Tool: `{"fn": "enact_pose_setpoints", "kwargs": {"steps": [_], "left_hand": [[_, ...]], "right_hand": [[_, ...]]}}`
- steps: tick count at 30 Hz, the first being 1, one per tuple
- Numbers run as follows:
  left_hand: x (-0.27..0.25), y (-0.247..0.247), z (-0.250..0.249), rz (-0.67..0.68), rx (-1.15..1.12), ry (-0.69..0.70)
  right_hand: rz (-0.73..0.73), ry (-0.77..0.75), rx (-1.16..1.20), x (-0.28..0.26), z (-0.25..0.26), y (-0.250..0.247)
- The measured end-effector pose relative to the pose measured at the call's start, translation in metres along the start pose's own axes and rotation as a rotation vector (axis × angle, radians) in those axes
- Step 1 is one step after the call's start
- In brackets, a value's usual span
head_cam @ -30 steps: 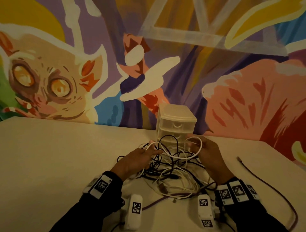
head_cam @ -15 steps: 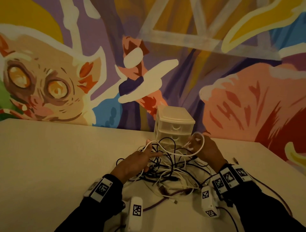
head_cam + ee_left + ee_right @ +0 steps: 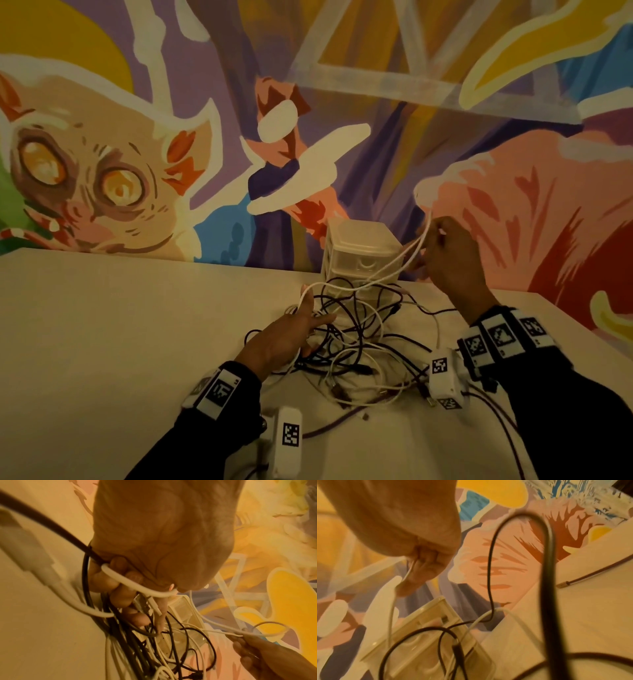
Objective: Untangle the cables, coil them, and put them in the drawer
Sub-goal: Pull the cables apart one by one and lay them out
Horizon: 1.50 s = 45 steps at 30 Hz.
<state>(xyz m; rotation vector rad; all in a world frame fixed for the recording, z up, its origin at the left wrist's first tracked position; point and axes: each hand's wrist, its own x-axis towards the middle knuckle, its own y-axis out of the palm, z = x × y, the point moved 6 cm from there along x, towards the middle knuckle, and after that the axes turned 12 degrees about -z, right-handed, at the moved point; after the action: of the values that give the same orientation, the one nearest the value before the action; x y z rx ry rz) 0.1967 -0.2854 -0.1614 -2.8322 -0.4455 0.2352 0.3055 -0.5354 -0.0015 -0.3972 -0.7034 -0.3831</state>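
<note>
Right hand [image 3: 448, 257] raised, pinching white cable [image 3: 394, 270] beside drawer unit [image 3: 359, 246].
Left hand [image 3: 287, 335], fingers extended, rests on cable tangle [image 3: 359, 346] on surface [image 3: 120, 325]; cable spans both.

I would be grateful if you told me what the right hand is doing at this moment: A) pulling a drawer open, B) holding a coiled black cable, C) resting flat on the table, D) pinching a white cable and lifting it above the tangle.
D: the right hand is raised beside the drawer unit, pinching the white cable, which runs up from the tangle on the table.
</note>
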Motion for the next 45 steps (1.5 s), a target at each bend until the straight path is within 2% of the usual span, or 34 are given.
{"fn": "enact_pose_setpoints", "kwargs": {"steps": [3, 5, 8, 9, 10, 12, 14, 16, 19, 20, 22, 23, 25, 27, 30, 33, 36, 37, 39, 42, 45], "left_hand": [[0.004, 0.006, 0.002, 0.018, -0.14, -0.042], [0.003, 0.006, 0.002, 0.03, -0.197, -0.062], [0.007, 0.007, 0.005, 0.013, -0.218, -0.072], [0.008, 0.007, 0.006, 0.006, -0.229, -0.087], [0.007, 0.007, 0.006, 0.004, -0.235, -0.109], [0.006, 0.008, 0.006, 0.0, -0.222, -0.122], [0.005, 0.007, 0.005, -0.004, -0.198, -0.103], [0.004, 0.004, 0.006, 0.003, -0.167, -0.09], [0.006, 0.002, 0.009, 0.011, -0.141, -0.089], [0.005, 0.001, 0.009, 0.009, -0.135, -0.095], [0.002, 0.001, 0.008, 0.006, -0.127, -0.096], [0.001, 0.001, 0.006, 0.004, -0.131, -0.087], [-0.004, 0.001, -0.001, -0.005, -0.15, -0.073], [-0.006, 0.002, -0.004, 0.006, -0.178, -0.072], [-0.006, 0.002, 0.0, 0.016, -0.219, -0.098], [-0.003, 0.003, 0.004, 0.02, -0.252, -0.131], [-0.002, 0.002, 0.004, 0.018, -0.264, -0.127], [-0.003, 0.003, 0.003, 0.014, -0.265, -0.124], [-0.002, 0.003, 0.004, 0.012, -0.264, -0.122], [-0.008, 0.002, 0.0, 0.021, -0.241, -0.124], [-0.017, 0.001, -0.01, 0.026, -0.236, -0.114]], "right_hand": [[-0.092, 0.051, 0.152, 0.002, 0.007, -0.011], [-0.068, 0.085, 0.261, 0.002, 0.006, -0.01], [-0.172, 0.124, 0.293, 0.007, -0.008, -0.015], [-0.149, 0.156, 0.328, 0.004, -0.012, -0.011], [-0.055, 0.193, 0.366, -0.001, -0.015, -0.002], [0.227, 0.238, 0.411, -0.023, -0.02, 0.021], [0.413, 0.217, 0.432, -0.049, -0.026, 0.039], [0.453, 0.197, 0.378, -0.067, -0.033, 0.049], [0.44, 0.244, 0.29, -0.078, -0.046, 0.059], [0.459, 0.226, 0.236, -0.079, -0.048, 0.062], [0.507, 0.08, 0.094, -0.08, -0.042, 0.062], [0.505, 0.011, 0.051, -0.078, -0.036, 0.06], [0.353, -0.042, 0.063, -0.064, -0.027, 0.049], [0.154, -0.001, 0.165, -0.047, -0.027, 0.037], [0.145, 0.04, 0.203, -0.041, -0.025, 0.035], [-0.023, 0.069, 0.237, -0.02, -0.019, 0.012], [-0.02, 0.031, 0.212, -0.003, -0.002, -0.004], [-0.062, 0.034, 0.246, 0.004, -0.001, -0.011], [-0.043, 0.054, 0.331, 0.014, 0.005, -0.019], [-0.058, 0.011, 0.251, 0.023, 0.002, -0.033], [0.083, 0.088, 0.302, 0.015, -0.011, -0.033]]}}
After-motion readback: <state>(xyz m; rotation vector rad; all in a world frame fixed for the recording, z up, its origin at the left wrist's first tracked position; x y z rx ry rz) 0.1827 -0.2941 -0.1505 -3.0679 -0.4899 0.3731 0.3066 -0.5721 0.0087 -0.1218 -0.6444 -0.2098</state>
